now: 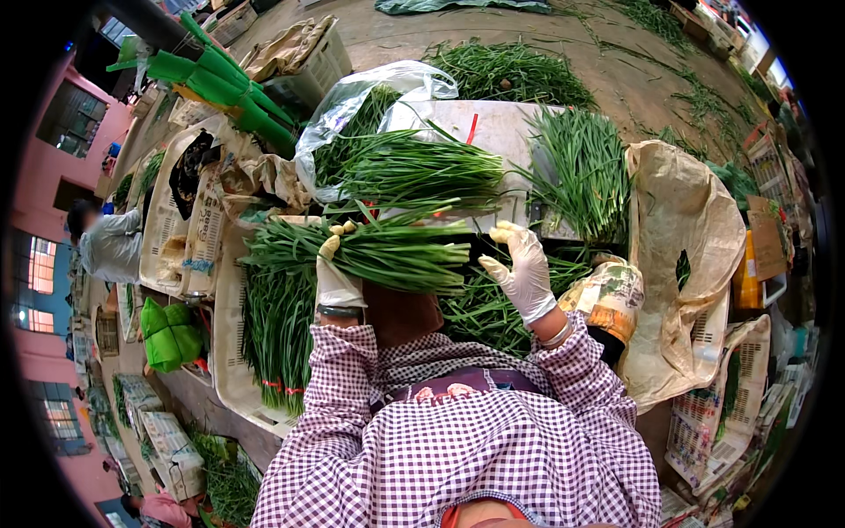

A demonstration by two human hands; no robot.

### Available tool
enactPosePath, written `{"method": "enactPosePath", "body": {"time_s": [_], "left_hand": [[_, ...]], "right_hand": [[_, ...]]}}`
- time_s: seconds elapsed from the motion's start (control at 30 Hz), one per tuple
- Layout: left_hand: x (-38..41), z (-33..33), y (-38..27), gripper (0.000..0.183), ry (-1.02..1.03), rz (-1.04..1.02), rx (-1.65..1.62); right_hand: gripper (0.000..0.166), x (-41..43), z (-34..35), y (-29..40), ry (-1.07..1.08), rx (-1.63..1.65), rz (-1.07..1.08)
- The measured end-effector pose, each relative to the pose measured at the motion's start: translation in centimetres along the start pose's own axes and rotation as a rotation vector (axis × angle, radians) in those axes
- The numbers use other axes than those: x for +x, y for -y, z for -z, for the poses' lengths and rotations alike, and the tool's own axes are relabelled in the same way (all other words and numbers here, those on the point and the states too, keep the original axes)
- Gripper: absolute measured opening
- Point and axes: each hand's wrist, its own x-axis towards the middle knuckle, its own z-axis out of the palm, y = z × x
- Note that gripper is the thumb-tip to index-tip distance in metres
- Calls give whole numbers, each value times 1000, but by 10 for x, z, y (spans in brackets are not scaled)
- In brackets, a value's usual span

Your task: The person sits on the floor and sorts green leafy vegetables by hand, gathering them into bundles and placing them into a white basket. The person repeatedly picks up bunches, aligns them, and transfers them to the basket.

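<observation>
My left hand, in a pale thin glove, is closed round a loose bunch of long green leafy stalks, their pale cut ends pointing right. To the right of those ends is my gloved right hand, empty, with thumb and fingers apart. Beyond the held bunch, another pile of the stalks lies partly on a pale board and partly by a clear plastic bag. A further heap of stalks rests at the board's right side. A red strip lies on the board.
At left, a white plastic crate holds bunches tied with red bands. Loose greens lie below my right hand. A cloth-draped crate stands right; a green bundle sits far left. A person is at the far left edge.
</observation>
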Motion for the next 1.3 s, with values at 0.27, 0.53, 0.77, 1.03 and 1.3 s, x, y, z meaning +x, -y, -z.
{"method": "enactPosePath", "body": {"time_s": [0.27,0.53,0.77,1.03,1.3], "left_hand": [[-9,-7,-15,18,196,60,306],[-15,-11,-6,24,26,42,135],[-5,-19,17,20,-71,-160,-75],[13,-38,28,22,-63,-148,-198],[42,-36,-15,22,-94,-238,-51]], "right_hand": [[128,23,-46,14,454,18,201],[129,17,-59,33,622,97,108],[101,5,-92,25,469,48,74],[49,29,-70,13,253,59,74],[16,65,-6,-9,83,-416,369]]}}
